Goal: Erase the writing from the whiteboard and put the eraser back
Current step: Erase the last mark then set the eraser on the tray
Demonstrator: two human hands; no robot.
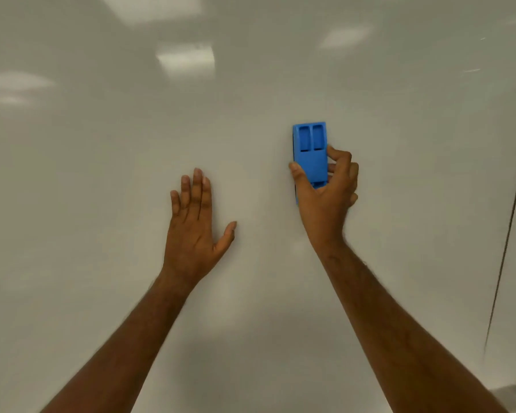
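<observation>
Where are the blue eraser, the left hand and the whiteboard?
blue eraser [310, 141], head view, upper back with two slots.
left hand [191, 234], head view, back of hand.
whiteboard [102, 174], head view, bare surface.

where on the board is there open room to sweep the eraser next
Bare whiteboard lies left of the flat left hand, above both hands, and between the right hand holding the eraser and the dark seam at right. Tightest is the strip between the two hands.
</observation>
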